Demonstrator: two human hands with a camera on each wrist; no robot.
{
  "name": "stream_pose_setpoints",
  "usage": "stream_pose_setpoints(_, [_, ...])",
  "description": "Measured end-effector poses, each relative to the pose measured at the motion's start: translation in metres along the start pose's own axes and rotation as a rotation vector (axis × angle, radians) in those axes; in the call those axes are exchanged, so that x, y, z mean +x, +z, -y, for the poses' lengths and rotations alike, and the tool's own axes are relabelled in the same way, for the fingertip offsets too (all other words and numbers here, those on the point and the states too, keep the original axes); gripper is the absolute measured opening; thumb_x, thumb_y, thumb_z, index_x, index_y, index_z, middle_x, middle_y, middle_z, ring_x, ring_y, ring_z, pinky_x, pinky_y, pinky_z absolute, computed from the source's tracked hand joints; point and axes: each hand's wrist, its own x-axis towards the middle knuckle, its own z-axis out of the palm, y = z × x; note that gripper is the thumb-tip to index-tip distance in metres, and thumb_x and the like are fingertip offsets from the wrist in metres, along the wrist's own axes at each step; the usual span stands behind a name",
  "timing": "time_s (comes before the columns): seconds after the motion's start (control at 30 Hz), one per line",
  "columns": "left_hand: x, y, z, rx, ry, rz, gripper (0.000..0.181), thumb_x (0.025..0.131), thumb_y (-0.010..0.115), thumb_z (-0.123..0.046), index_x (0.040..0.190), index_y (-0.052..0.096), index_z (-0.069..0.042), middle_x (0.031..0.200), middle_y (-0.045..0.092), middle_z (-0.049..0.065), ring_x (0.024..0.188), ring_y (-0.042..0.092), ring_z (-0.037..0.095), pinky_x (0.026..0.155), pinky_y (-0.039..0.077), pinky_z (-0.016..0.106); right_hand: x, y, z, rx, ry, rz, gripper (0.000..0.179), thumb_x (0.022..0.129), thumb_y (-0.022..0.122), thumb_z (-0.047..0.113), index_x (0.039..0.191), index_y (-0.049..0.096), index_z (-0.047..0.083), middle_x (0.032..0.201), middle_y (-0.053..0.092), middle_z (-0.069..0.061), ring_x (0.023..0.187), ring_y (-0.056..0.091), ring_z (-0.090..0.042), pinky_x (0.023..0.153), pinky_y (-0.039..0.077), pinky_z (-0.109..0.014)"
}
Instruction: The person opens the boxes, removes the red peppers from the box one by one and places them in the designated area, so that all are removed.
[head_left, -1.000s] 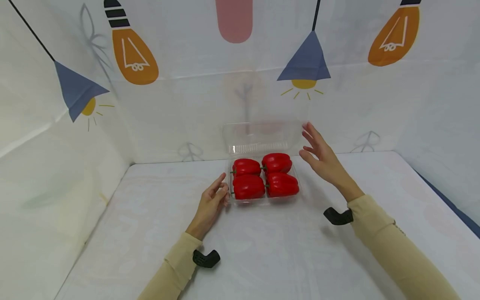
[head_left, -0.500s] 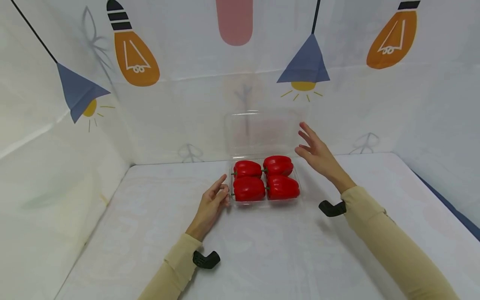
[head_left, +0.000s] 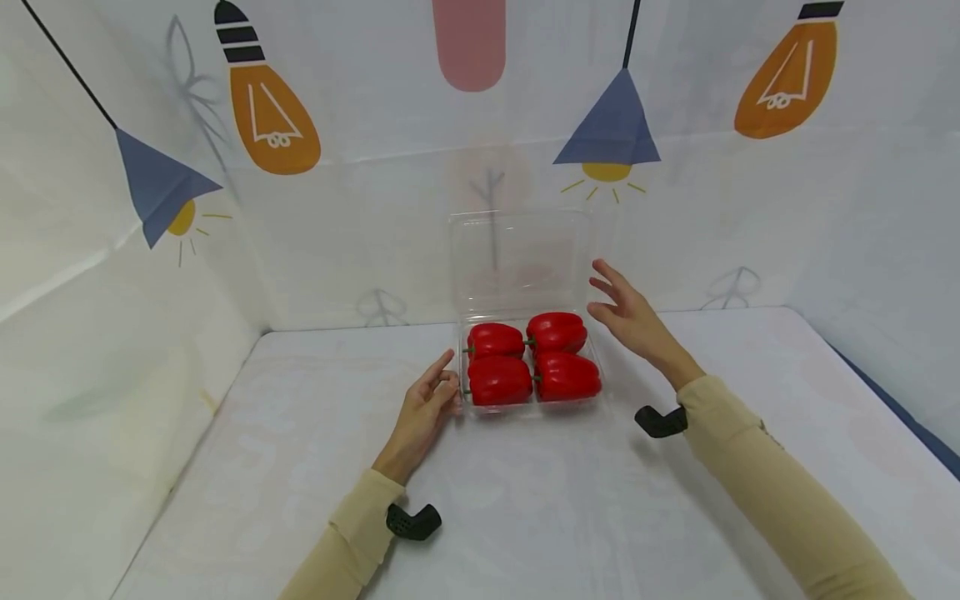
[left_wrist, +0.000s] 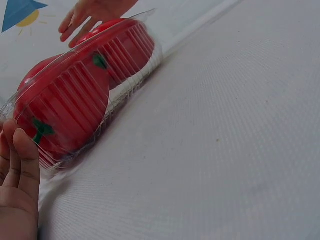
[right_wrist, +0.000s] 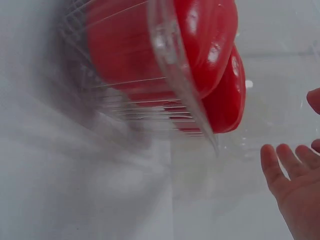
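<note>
A clear plastic clamshell container sits on the white table with several red bell peppers lying in its base. Its transparent lid stands raised at the back, before the wall. At the container's left side is my left hand, its fingers lightly bent with the fingertips right at the ribbed wall. My right hand is held up to the right of the lid, fingers spread and nothing in them. The right wrist view shows this hand apart from the container's rim.
A white cloth wall printed with lamps and bulbs rises directly behind the container. Another cloth wall borders the table on the left. A black wrist mount juts from the left sleeve, another from the right.
The lid has swung up and back to stand more upright. My right hand has shifted slightly left and lower. The left hand and the peppers have stayed in place.
</note>
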Motion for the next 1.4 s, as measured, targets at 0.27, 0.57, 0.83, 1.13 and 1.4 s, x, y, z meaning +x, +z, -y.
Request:
stream_pose_setpoints(0.27, [0.000,0.000,0.001,0.008,0.012,0.007,0.054,0.097,0.046,-0.001,0.148,0.030,-0.010,0.098,0.049,-0.005,0.078,0.049,0.004,0.066,0.047,0.013,-0.012,0.005,-0.007,-0.065,0.022,-0.003,0.054,0.097,0.051,0.011,0.145,0.029,0.006,0.145,0.038,-0.018,0.131,0.040,-0.034,0.105,0.038,-0.053])
stream_pose_setpoints(0.57, [0.000,-0.001,0.001,0.015,0.031,0.002,0.054,0.096,0.048,-0.003,0.147,0.029,-0.007,0.099,0.050,-0.003,0.076,0.050,0.005,0.066,0.049,0.014,-0.031,0.017,-0.006,-0.220,-0.047,0.032,0.040,0.094,0.055,0.010,0.133,0.045,0.009,0.132,0.050,-0.012,0.122,0.048,-0.030,0.102,0.041,-0.055])
stream_pose_setpoints(0.83, [0.000,0.000,0.002,0.028,0.042,-0.014,0.053,0.097,0.049,-0.005,0.147,0.031,-0.007,0.099,0.050,-0.002,0.075,0.051,0.006,0.066,0.049,0.015,-0.042,0.025,0.003,-0.292,-0.075,0.107,0.041,0.091,0.061,0.023,0.130,0.049,0.016,0.128,0.051,-0.002,0.120,0.048,-0.022,0.098,0.045,-0.053])
stream_pose_setpoints(1.13, [0.000,0.000,0.003,0.042,0.024,-0.032,0.054,0.095,0.053,-0.008,0.146,0.035,-0.010,0.102,0.051,-0.001,0.075,0.052,0.006,0.067,0.050,0.016,-0.053,0.034,0.007,-0.304,-0.021,0.171,0.049,0.087,0.067,0.033,0.131,0.047,0.020,0.126,0.050,0.000,0.117,0.047,-0.021,0.093,0.049,-0.046])
stream_pose_setpoints(1.4, [0.000,0.000,0.003,0.058,0.044,-0.032,0.053,0.095,0.053,-0.008,0.145,0.036,-0.010,0.100,0.051,-0.001,0.074,0.052,0.007,0.067,0.050,0.016,-0.055,0.038,0.012,-0.328,0.046,0.217,0.061,0.081,0.072,0.040,0.133,0.045,0.027,0.134,0.045,-0.001,0.124,0.044,-0.024,0.092,0.052,-0.047])
